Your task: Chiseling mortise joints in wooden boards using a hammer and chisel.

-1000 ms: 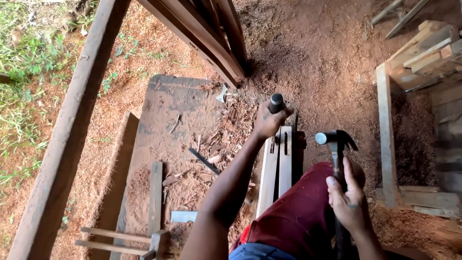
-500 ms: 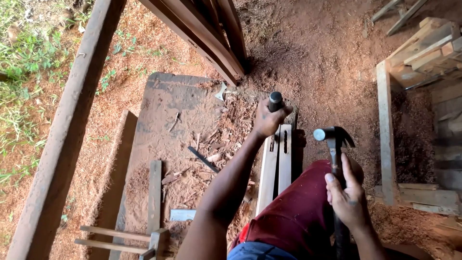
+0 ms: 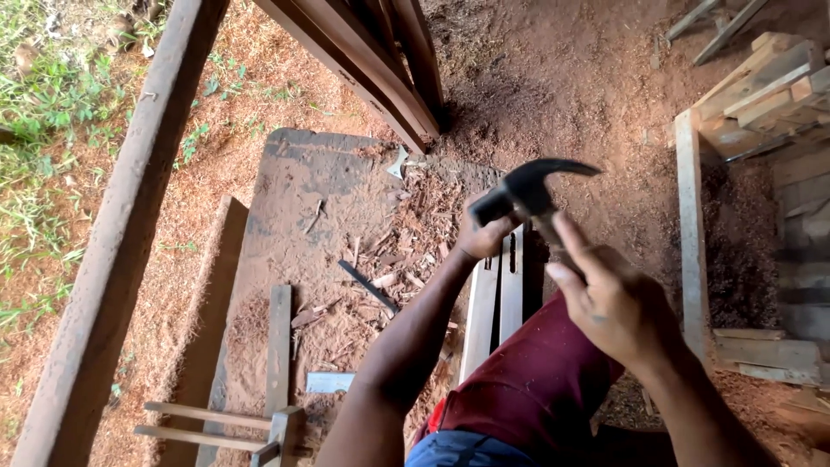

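The right hand [image 3: 618,307] has its fingers closed around the handle of a black claw hammer [image 3: 527,192], held up over the person's lap with the head tilted and the curved claw pointing to the right. The hammer head sits just above and beside the left hand [image 3: 486,235], whose fingers are curled shut on the far end of two pale wooden slats [image 3: 500,294]; whether something small is pinched in that grip cannot be told, since the hammer head covers part of it. The slats lie side by side, running away from the person along a leg in dark red trousers [image 3: 536,380], with narrow dark slots showing near their far ends. Beyond and to the left of the slats lies a wide, weathered board [image 3: 303,199] flat on the red dirt ground [image 3: 553,95], strewn with wood chips [image 3: 406,242] and a thin dark strip [image 3: 367,285]. A short plank [image 3: 278,346] rests on the board's near part, and a small frame of thin sticks [image 3: 225,424] sits at the bottom edge. A thick post [image 3: 130,225] slants across the left side, with grass [image 3: 43,112] beyond it. Dark timbers [image 3: 372,60] lean in from the top, and a stack of pale boards [image 3: 761,95] stands at the right, well apart from the hands.
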